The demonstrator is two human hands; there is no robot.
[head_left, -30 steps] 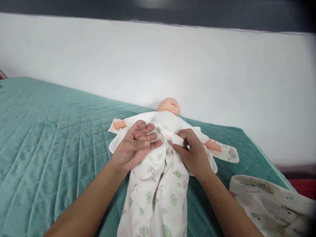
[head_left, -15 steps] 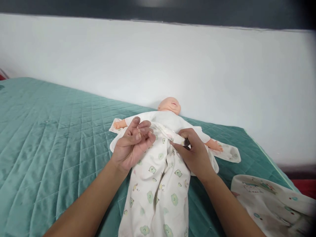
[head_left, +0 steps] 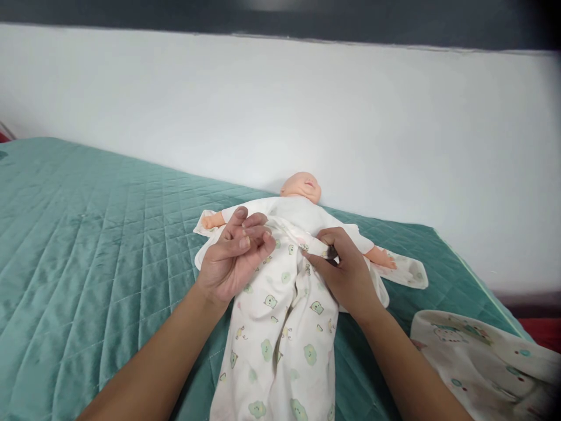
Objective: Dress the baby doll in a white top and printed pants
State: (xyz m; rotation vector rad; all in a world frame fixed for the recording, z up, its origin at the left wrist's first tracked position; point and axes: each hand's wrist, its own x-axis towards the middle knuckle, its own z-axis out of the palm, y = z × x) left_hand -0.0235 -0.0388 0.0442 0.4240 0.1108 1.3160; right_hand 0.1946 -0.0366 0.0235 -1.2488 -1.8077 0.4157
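Observation:
A baby doll (head_left: 301, 187) lies on its back, arms spread, in a white top (head_left: 298, 210). White baby pants (head_left: 280, 327) with green animal prints cover its lower body. At the waistband, my right hand (head_left: 344, 272) pinches the pants' fabric between thumb and fingers. A small dark patch shows by its fingertips; I cannot tell what it is. My left hand (head_left: 239, 254) is raised over the left side of the waist, palm turned up, fingers loosely bent and apart, holding nothing. Under the doll, a printed garment (head_left: 407, 270) is spread out, its sleeves beneath the arms.
A green quilted cover (head_left: 109, 251) lies under everything, with its right edge sloping toward me. Behind the doll's head rises a white wall (head_left: 280, 105). Another printed white cloth (head_left: 477, 356) lies at the lower right, close to my right forearm.

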